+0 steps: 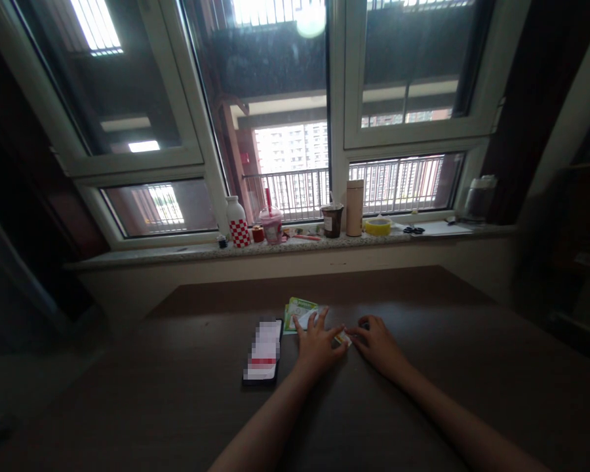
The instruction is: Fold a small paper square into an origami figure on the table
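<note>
Our left hand (318, 342) lies spread flat on the green packets (299, 309), thumb touching the paper scrap (343, 338). Our right hand (377, 341) pinches it from the other side.

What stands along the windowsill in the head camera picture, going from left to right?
White bottle with red checks → small red jar → pink cup with a red straw → dark cup → tall tan flask → yellow tape roll → black scissors → white paper → grey jug.
</note>
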{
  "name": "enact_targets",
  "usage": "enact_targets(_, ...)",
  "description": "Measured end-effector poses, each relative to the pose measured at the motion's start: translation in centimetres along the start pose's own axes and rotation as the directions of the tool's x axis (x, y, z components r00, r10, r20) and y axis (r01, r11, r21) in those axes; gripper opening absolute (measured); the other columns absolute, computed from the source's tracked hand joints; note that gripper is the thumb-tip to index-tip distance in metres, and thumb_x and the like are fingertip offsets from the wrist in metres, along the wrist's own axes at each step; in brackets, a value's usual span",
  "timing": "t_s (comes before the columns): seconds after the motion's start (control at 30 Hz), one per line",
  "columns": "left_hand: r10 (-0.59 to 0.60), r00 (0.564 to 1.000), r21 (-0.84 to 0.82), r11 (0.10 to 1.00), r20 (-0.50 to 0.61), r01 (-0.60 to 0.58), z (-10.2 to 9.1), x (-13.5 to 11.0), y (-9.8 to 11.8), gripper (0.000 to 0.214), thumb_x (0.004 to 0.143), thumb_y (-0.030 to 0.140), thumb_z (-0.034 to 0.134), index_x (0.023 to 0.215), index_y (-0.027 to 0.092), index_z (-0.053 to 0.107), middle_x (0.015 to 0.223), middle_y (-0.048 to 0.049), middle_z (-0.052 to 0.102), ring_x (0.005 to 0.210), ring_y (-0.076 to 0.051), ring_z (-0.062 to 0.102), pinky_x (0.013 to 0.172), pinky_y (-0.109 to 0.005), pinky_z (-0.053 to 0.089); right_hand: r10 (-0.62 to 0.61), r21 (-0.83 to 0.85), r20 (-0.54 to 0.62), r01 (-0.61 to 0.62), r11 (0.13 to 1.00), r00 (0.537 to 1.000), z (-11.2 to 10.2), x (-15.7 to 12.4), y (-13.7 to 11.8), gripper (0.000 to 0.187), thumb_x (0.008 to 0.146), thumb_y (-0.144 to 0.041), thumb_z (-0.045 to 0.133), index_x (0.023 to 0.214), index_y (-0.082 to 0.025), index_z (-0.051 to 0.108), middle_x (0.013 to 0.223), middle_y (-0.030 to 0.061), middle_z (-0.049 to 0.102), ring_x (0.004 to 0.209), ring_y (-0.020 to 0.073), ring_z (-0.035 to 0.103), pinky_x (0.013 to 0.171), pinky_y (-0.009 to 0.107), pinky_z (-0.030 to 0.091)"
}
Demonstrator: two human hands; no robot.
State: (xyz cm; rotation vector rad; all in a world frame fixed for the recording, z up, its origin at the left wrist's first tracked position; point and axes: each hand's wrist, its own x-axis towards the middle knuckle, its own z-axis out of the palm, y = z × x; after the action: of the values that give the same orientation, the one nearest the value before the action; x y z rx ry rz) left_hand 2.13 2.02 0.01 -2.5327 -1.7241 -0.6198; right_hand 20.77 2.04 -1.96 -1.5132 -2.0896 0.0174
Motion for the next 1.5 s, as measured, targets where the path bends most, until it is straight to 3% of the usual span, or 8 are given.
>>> enact_targets(0.37, -0.061, 0.995, 0.040, 0.998, 0.076, 0.058, -0.3, 0.1, 0.1, 0.046, 0.081, 0.069, 0.046, 0.123, 0.054, 0.056, 0.153, 0.0039, 0.034, 0.140, -0.037, 0.026, 0.106, -0.074, -0.006, -0.014, -0.074, 0.003, 0.014, 0.997, 1.000, -0.4, -0.2, -0.7, 0.029, 0.090, -0.032, 0.052, 0.113, -0.037, 0.069, 0.109, 0.0106, 0.058, 0.108, 0.0262, 0.048, 0.091, 0.038, 0.044)
enact_targets(0.9, -0.080, 0.994, 0.040, 0.996, 0.071, 0.077, -1.0, -0.1, 0.6, 0.047, 0.080, 0.070, 0.045, 0.123, 0.053, 0.057, 0.152, 0.0040, 0.035, 0.141, -0.039, 0.022, 0.107, -0.072, -0.007, 0.039, -0.098, -0.059, -0.044, 0.994, 0.997, -1.3, -0.1, -1.0, 0.019, 0.084, -0.040, 0.061, 0.093, -0.033, 0.077, 0.094, 0.0097, 0.057, 0.098, 0.0257, 0.049, 0.082, 0.036, 0.045)
enact_targets(1.13, -0.081, 0.995, 0.034, 0.996, 0.066, 0.078, -0.7, -0.1, 0.3, 0.049, 0.080, 0.071, 0.044, 0.124, 0.052, 0.056, 0.152, 0.0015, 0.036, 0.141, -0.038, 0.024, 0.107, -0.072, -0.006, 0.037, -0.114, -0.089, -0.047, 0.992, 0.995, -1.4, -0.2, -0.7, 0.025, 0.084, -0.042, 0.062, 0.073, -0.023, 0.074, 0.090, 0.0101, 0.057, 0.093, 0.0249, 0.050, 0.078, 0.034, 0.044)
enact_targets(1.5, -0.091, 0.990, 0.043, 0.995, 0.105, 0.087, -1.2, -0.1, 0.6, 0.047, 0.081, 0.069, 0.045, 0.125, 0.053, 0.054, 0.155, 0.0026, 0.031, 0.142, -0.038, 0.021, 0.107, -0.071, -0.007, -0.005, -0.102, -0.096, -0.005, 0.995, 0.995, -0.6, -0.3, -0.1, 0.020, 0.086, -0.039, 0.058, 0.086, -0.022, 0.068, 0.097, 0.0101, 0.058, 0.097, 0.0255, 0.052, 0.081, 0.036, 0.044)
